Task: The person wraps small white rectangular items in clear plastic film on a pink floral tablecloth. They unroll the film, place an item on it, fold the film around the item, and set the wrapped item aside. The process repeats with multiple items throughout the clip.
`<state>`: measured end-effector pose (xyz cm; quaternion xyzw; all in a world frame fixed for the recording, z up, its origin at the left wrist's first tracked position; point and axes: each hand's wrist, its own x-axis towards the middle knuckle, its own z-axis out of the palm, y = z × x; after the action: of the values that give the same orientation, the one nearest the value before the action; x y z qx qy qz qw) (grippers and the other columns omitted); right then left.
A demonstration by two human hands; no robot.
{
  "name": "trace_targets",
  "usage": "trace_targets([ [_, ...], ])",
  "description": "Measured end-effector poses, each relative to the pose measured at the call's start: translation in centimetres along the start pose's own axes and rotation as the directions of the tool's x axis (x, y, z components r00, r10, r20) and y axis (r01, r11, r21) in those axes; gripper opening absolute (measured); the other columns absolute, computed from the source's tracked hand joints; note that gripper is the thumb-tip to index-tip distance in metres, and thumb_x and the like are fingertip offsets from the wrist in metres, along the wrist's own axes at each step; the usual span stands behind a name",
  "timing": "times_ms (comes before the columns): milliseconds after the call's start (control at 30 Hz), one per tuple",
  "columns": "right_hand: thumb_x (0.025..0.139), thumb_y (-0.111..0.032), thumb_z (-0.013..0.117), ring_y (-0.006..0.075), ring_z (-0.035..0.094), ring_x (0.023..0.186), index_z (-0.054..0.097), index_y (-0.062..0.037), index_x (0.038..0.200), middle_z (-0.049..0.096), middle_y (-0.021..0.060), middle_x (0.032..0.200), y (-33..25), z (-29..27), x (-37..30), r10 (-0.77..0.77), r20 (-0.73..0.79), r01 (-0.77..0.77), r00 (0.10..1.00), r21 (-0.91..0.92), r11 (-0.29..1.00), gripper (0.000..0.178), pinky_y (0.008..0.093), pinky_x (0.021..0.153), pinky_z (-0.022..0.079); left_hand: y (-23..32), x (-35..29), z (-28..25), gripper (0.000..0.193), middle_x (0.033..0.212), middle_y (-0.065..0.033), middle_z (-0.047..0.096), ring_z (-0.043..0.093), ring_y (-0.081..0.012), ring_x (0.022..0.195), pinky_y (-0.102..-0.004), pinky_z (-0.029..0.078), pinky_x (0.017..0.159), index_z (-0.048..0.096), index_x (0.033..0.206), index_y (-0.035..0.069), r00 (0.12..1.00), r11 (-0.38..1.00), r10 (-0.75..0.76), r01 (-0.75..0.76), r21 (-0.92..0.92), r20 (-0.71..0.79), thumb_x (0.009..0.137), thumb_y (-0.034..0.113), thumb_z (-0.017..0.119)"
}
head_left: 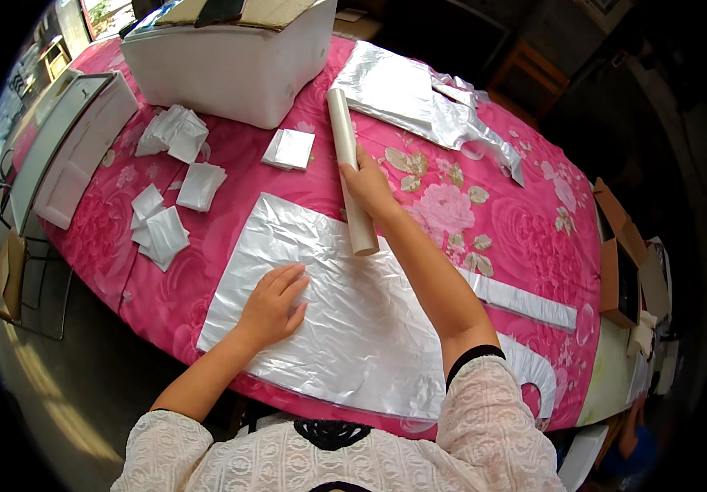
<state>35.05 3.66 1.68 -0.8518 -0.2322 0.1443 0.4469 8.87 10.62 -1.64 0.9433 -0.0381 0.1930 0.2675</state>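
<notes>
A silvery-white plastic bag lies flat and wrinkled before me, its two long handle strips pointing right. My left hand rests on its left part, fingers stretched out and holding nothing. My right hand is wrapped round a long cream-coloured tube. The tube slants away from me, its near end over the bag's far edge. Beyond it lies a stack of similar silvery bags, handles crumpled toward the right. Small folded white packets sit left of the tube, and several more folded packets lie farther left.
A pink flowered cloth covers the table. At the back stands a large white foam box with cardboard on top. Another white box stands at the left edge. An opened cardboard box is beyond the right edge.
</notes>
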Motion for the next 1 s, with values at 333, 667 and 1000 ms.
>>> trace_targets([
  [333, 0.087, -0.027, 0.056, 0.0252, 0.057, 0.101, 0.018, -0.0087, 0.146, 0.053, 0.0219, 0.117, 3.0, -4.5, -27.0, 0.098, 0.130, -0.129, 0.987, 0.260, 0.957, 0.072, 0.0316, 0.085, 0.045, 0.4, -0.3, 0.5, 0.040, 0.126, -0.0150, 0.051, 0.046, -0.0322, 0.118, -0.0404, 0.037, 0.099, 0.055, 0.114, 0.000, 1.000, 1.000, -0.003, 0.003, 0.022, 0.013, 0.076, 0.008, 0.062],
  [667, 0.087, -0.028, 0.054, 0.0369, 0.046, 0.109, 0.036, 0.0056, 0.134, 0.047, 0.0244, 0.116, 5.5, -5.6, -37.7, 0.055, -0.175, -0.107, 0.983, -0.307, 0.946, 0.060, 0.0422, 0.092, 0.040, 2.3, -0.5, 1.8, 0.041, 0.132, -0.0193, 0.043, 0.037, -0.0357, 0.126, -0.0420, 0.034, 0.103, 0.051, 0.119, -0.003, 0.982, 0.934, 0.153, -0.181, 0.309, 0.112, 0.081, 0.011, 0.060],
  [1000, 0.089, -0.023, 0.050, 0.0324, 0.037, 0.128, 0.050, 0.0000, 0.126, 0.043, 0.0179, 0.136, 21.6, -19.6, -39.3, -0.154, -0.397, -0.158, 0.905, -0.648, 0.745, 0.044, 0.0404, 0.107, 0.028, 19.7, -2.9, 9.7, 0.079, 0.148, -0.0293, -0.001, 0.010, -0.0462, 0.136, -0.0467, 0.019, 0.109, 0.026, 0.142, 0.007, 0.917, 0.973, 0.181, -0.113, -0.203, 0.357, 0.078, 0.033, 0.064],
])
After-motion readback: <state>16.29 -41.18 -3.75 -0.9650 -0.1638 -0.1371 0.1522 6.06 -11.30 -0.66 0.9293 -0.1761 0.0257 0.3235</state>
